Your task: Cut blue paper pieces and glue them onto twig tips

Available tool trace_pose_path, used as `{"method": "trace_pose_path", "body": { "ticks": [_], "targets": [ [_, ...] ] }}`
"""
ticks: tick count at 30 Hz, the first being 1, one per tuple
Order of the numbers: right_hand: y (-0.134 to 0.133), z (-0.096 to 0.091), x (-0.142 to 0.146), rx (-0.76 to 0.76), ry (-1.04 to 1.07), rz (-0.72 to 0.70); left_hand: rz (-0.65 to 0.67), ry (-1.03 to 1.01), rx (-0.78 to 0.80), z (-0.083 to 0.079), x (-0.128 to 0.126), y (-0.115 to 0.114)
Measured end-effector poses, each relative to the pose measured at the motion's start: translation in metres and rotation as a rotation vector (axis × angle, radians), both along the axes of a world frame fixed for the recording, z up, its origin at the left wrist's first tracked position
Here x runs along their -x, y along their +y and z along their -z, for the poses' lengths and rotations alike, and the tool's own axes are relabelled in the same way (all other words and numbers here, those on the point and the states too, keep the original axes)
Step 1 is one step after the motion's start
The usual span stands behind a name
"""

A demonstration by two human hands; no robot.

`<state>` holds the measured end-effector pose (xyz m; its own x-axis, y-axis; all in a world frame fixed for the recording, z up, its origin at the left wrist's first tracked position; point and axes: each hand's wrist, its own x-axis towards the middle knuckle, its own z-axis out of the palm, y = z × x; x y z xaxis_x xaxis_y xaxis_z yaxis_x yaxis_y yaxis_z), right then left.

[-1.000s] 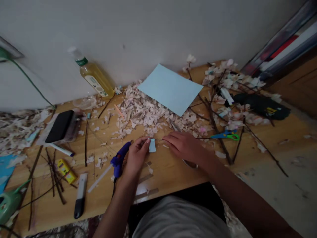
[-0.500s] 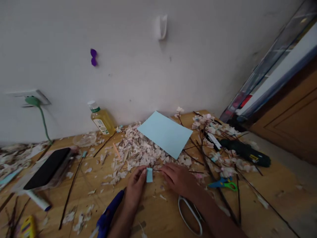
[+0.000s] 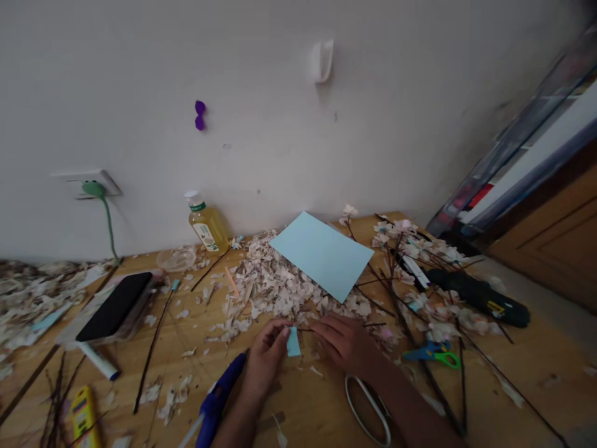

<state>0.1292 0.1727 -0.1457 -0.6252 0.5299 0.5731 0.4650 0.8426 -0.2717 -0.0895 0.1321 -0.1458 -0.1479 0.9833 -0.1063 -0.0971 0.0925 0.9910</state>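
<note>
The left hand [image 3: 267,356] pinches a small blue paper strip [image 3: 293,344] at the near middle of the table, while the right hand [image 3: 347,345] lies with its fingers close together over a thin twig [image 3: 305,330] that runs to the strip; whether they grip it I cannot tell. A blue glue gun [image 3: 222,393] lies just left of the left hand, and silver-handled scissors [image 3: 383,429] near the right wrist. Farther off, pale petals [image 3: 265,283] are heaped beside a light-blue sheet [image 3: 321,255], with a bottle [image 3: 208,229] at the far left.

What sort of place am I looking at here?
It looks like a craft worktable set against a wall, perhaps in a home or small workshop. The glue gun, the blue-and-green scissors and the heap of loose petals suggest it.
</note>
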Motion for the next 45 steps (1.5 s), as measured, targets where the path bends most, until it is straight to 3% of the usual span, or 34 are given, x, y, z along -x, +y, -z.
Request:
{"method": "trace_pose_path", "body": {
  "ticks": [13,30,45],
  "targets": [
    [-0.002,-0.008,-0.001,-0.107,-0.044,0.019,0.074,0.009,0.018,0.003,0.002,0.000],
    [-0.003,0.000,0.000,-0.146,-0.039,0.028,0.070,-0.043,0.111,0.011,0.006,-0.001],
    [-0.002,0.002,-0.001,-0.126,-0.077,0.027,0.047,-0.077,0.126,0.002,0.004,0.001]
  ]
}}
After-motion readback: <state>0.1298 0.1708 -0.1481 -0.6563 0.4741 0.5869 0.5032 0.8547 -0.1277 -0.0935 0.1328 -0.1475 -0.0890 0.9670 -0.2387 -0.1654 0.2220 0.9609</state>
